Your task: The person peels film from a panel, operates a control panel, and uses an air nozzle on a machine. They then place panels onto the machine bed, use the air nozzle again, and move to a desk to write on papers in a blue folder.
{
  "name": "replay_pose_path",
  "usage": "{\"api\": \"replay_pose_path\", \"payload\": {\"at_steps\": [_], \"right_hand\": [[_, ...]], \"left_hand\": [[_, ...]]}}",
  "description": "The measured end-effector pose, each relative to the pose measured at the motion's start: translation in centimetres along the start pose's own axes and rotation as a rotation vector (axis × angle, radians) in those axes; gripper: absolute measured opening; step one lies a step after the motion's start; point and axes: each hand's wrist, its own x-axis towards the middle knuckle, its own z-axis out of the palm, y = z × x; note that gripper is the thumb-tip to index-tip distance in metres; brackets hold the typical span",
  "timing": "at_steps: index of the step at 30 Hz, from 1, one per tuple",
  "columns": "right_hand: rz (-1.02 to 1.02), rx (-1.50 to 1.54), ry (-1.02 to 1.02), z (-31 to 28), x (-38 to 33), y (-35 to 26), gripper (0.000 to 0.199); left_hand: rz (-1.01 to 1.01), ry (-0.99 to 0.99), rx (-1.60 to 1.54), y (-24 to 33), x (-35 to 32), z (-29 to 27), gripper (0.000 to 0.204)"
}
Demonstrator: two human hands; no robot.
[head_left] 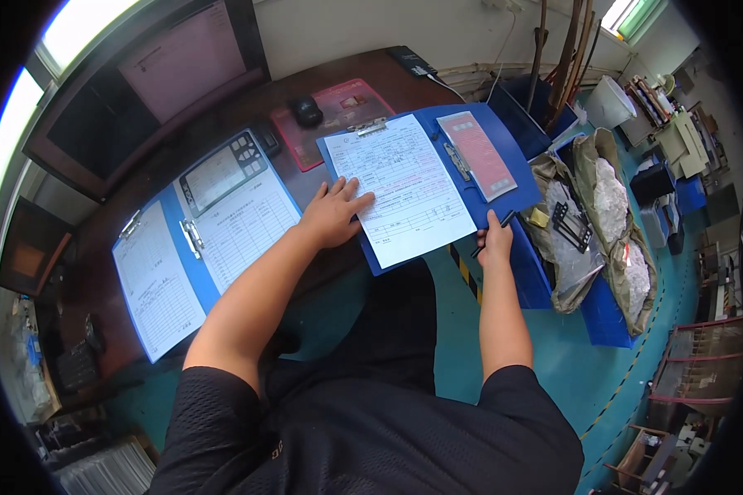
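Now L hand (332, 216) flat on paper form (404, 198), R hand (495, 243) w/ slim black pen (492, 233).

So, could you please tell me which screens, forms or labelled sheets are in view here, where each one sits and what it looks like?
Monitor: desk's far left, dark frame, pale pinkish screen.
Calculator: on the left folder, grey, pale display.
Two white forms: clipped inside that open blue folder.
White form: on the blue clipboard, under the left hand.
Red sheet: clipboard's right, narrow.
Pen: black, in the right hand.
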Motion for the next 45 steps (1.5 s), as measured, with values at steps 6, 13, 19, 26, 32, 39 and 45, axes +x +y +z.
{"api": "replay_pose_path", "payload": {"at_steps": [6,13,19,26,32,39,45], "right_hand": [[0.07,-0.016,-0.055,2.4,0.9,-1.2,0.022],[0.117,-0.033,-0.156,2.5,-0.8,-1.6,0.026],[0.007,-0.12,-0.195,2.0,-8.1,-0.7,0.039],[-0.2,-0.872,-1.368,5.4,-24.9,0.8,0.03],[-0.303,-1.048,-1.569,7.9,-28.7,2.5,0.033],[-0.245,-0.846,-1.412,9.9,-28.1,2.6,0.032],[-0.05,-0.307,-1.016,12.1,-29.4,0.2,0.042]], "left_hand": [[-0.028,0.005,-0.101,-1.4,-0.9,-0.6,0.057],[-0.042,-0.009,-0.073,-2.0,-3.8,-1.0,0.051],[0.107,0.281,-0.451,2.4,-9.8,-0.6,0.048],[-0.027,0.102,-1.033,5.6,-19.5,3.0,0.037],[-0.179,0.09,-1.096,4.1,-26.4,3.2,0.023],[-0.488,0.291,-1.74,1.9,-31.9,6.3,0.023],[-0.445,0.368,-1.988,2.3,-31.5,4.9,0.023]]}}
